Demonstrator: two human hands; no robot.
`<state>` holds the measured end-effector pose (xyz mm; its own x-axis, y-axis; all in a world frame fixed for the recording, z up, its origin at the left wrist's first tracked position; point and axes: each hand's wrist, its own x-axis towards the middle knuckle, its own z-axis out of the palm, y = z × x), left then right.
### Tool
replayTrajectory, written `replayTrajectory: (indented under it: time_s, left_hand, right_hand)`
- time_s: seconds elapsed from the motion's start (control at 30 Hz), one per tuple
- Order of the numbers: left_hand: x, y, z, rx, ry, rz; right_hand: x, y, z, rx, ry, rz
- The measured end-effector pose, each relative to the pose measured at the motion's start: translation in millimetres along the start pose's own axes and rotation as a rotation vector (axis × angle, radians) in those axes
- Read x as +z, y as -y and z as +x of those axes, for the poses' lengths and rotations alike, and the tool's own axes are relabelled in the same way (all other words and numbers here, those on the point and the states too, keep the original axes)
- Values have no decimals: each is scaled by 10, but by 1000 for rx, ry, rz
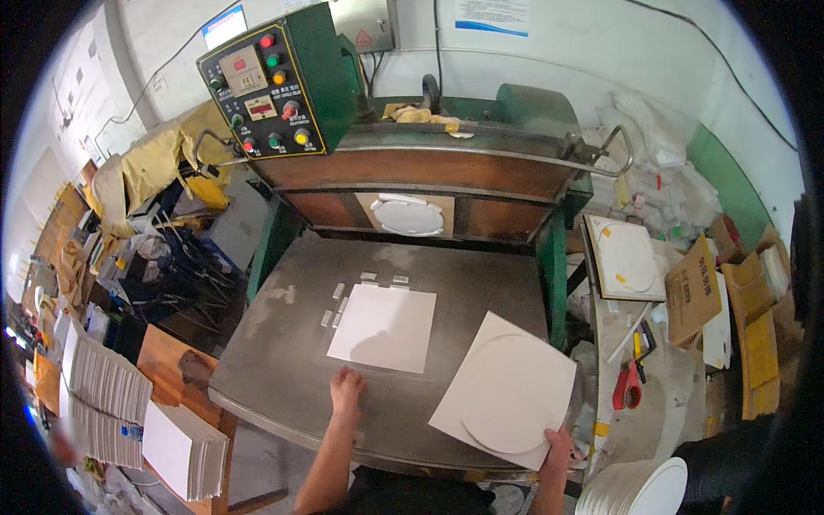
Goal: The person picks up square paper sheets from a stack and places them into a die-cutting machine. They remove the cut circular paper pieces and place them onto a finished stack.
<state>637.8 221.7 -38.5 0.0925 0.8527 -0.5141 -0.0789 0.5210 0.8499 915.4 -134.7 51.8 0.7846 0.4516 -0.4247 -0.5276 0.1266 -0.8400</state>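
the person's left hand [347, 395] is empty, its fingers loosely curled just off the near edge of a white square sheet [386, 330], which lies flat on the press's grey bed [283, 378]. small pale blocks [341, 307] stand along the sheet's left and far sides. the right hand [556, 451] grips the near right corner of a white board [515, 386] marked with a large circle, over the right front of the bed; whether the board rests there cannot be told. a stack of white discs [635, 489] stands at lower right.
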Motion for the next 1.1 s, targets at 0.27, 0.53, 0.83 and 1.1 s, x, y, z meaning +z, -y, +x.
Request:
replayTrajectory:
  time_s: [0.27,0.53,0.83,1.1]
  left_hand:
    - [1540,-123,110,822,125,1380]
    - [1384,-33,-23,797,509,929]
    - [555,-799,-1756,-209,1347,487]
    - [634,88,-2334,24,1421,482]
  right_hand:
    - [307,124,-748,-309,-77,-310]
    - [387,137,-1828,-405,-333,-390]
    - [121,-448,-2328,-297,-390,51]
    - [-814,-1049,-2921,-169,-465,154]
